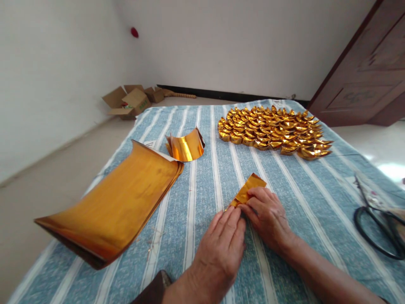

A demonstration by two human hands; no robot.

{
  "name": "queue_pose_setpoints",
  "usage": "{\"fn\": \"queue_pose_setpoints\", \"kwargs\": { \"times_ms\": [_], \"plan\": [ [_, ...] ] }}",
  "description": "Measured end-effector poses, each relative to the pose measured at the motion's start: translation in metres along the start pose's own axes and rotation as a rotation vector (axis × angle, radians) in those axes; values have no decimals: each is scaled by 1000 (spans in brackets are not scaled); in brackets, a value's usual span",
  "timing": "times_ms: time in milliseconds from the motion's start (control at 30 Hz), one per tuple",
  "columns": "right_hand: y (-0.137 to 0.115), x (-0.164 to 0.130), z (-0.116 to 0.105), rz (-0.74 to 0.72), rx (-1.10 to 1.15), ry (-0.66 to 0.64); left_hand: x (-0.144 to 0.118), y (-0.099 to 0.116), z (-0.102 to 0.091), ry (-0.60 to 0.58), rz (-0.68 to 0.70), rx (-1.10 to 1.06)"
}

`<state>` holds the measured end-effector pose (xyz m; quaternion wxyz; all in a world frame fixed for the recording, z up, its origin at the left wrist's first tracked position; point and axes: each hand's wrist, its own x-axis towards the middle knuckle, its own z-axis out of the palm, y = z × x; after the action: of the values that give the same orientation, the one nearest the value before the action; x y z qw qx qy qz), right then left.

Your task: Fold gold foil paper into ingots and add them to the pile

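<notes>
Both my hands press on a small folded piece of gold foil paper (248,188) that lies on the striped blue cloth (202,185). My left hand (223,242) lies flat with its fingertips on the paper's near end. My right hand (267,215) pinches the paper's near edge with thumb and fingers. Part of the paper is hidden under the fingers.
A thick stack of gold foil sheets (114,204) lies at the left. A smaller curled gold sheet bundle (186,147) stands behind it. Several folded gold ingot shapes (274,131) are laid out at the back right. Black-handled scissors (378,219) lie at the right edge. Cardboard boxes (131,101) sit on the floor.
</notes>
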<state>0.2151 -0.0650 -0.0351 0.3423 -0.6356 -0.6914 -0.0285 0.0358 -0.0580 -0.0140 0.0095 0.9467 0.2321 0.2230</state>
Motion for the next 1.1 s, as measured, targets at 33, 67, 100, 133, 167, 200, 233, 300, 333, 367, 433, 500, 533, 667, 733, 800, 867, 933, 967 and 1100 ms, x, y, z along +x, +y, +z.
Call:
{"fn": "queue_pose_setpoints", "kwargs": {
  "times_ms": [33,67,100,133,167,200,233,300,333,367,433,500,533,667,733,800,867,933,967,1100],
  "plan": [
    [-1,0,0,3,-1,4,0,1,1,-13,-10,15],
    [-1,1,0,5,-3,6,0,0,3,-24,-19,25],
    [-1,1,0,7,-6,8,0,0,4,-33,-23,28],
    [-1,1,0,10,-9,10,-1,0,4,-38,-21,25],
    [-2,1,0,10,-12,9,-1,-1,5,-44,-24,20],
    [-2,1,0,10,-16,5,-1,-1,5,-47,-26,17],
    [-2,1,0,9,-20,-1,-2,-1,6,-52,-29,16],
    [-2,1,-1,8,-28,-16,-2,-1,6,-64,-34,25],
    [-2,1,-1,7,-30,-22,-2,-1,6,-70,-32,31],
    [-2,2,-1,6,-30,-26,-2,-1,6,-74,-26,36],
    [-3,2,-1,6,-28,-22,-2,-1,6,-78,-15,40],
    [-3,2,-1,6,-27,-17,-2,-2,6,-80,-12,44],
    [-3,2,-1,7,-28,-15,-2,-2,6,-80,-12,47],
    [-4,3,-1,4,-32,-4,-2,-2,7,-88,-13,56],
    [-4,4,-1,-1,-38,-2,-2,-2,7,-91,-15,59],
    [-5,4,-1,-7,-51,1,-3,-2,7,-89,-16,65],
    [-5,4,-1,-11,-61,10,-3,-3,6,-79,-12,71],
    [-5,4,0,-13,-64,13,-3,-3,7,-69,-7,79],
    [-5,3,0,-11,-66,12,-3,-3,7,-63,-3,84],
    [-5,2,1,-2,-85,-8,-3,-3,9,-59,8,93]
  ]
}}
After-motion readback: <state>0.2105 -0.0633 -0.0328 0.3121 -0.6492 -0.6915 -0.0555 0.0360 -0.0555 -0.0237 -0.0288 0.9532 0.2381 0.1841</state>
